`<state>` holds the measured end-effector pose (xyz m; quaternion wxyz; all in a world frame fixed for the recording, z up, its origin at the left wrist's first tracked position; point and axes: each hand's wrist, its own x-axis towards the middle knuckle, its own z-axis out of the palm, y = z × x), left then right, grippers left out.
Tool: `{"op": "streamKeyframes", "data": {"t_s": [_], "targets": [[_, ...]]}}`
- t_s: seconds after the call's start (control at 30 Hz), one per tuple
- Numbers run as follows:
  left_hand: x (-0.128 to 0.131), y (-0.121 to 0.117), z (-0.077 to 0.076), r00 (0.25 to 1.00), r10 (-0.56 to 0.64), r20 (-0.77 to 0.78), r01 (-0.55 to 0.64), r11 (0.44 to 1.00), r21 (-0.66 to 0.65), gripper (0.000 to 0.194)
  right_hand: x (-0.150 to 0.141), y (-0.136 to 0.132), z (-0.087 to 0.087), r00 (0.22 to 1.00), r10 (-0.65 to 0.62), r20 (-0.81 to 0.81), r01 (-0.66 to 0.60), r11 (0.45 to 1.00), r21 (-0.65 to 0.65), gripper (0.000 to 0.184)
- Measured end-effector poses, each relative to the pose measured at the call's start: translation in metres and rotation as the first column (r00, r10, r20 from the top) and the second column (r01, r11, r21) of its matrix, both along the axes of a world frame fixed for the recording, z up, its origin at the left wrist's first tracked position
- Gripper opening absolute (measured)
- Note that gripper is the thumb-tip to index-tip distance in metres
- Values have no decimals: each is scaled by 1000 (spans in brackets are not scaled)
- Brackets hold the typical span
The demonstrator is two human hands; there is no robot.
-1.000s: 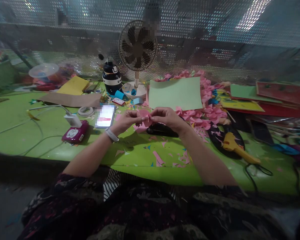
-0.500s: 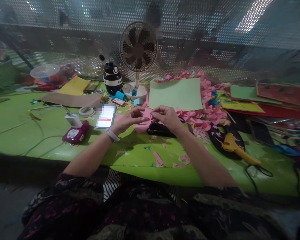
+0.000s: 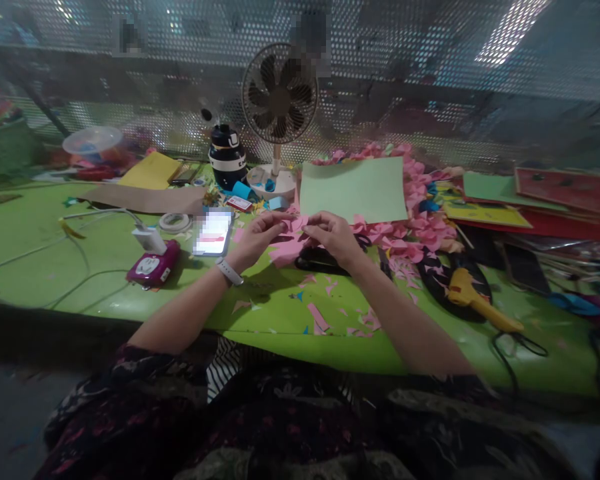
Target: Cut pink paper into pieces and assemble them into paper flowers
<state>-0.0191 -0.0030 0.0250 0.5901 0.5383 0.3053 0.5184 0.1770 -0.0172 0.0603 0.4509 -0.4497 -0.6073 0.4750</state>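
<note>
Between my left hand [image 3: 261,237] and my right hand [image 3: 334,237] is a small pink paper piece [image 3: 297,225]. Fingertips of both hands are closed on it, the left from one side and the right from the other. Its exact folds are too small to make out. Under the hands more pink paper [image 3: 285,255] lies on the table. Black-handled scissors [image 3: 325,260] rest just below my right hand, partly covered by it. A light green sheet [image 3: 353,190] lies behind the hands, on top of a heap of pink paper shapes [image 3: 425,227].
A phone [image 3: 213,232], a tape roll [image 3: 175,222] and a purple power socket [image 3: 155,263] with cables sit left. Behind stand a fan [image 3: 280,100] and a dark bottle [image 3: 227,157]. A yellow glue gun [image 3: 480,300] lies right. Paper scraps [image 3: 317,317] litter the green table [image 3: 275,307].
The pink piece stood more upright between my fingers before; now it looks flatter, and the fingertips of both hands have shifted on it. The whole view has moved slightly.
</note>
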Motion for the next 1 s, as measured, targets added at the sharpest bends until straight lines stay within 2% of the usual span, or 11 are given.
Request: {"op": "streamKeyframes", "data": {"t_s": [0.33, 1.0], "targets": [[0, -1, 2, 997, -45, 65, 48, 998, -40, 22, 0, 2, 0, 999, 42, -35, -42, 999, -15, 36], [0, 4, -6, 997, -38, 64, 41, 998, -47, 22, 1, 3, -1, 996, 68, -50, -69, 997, -22, 40]]}}
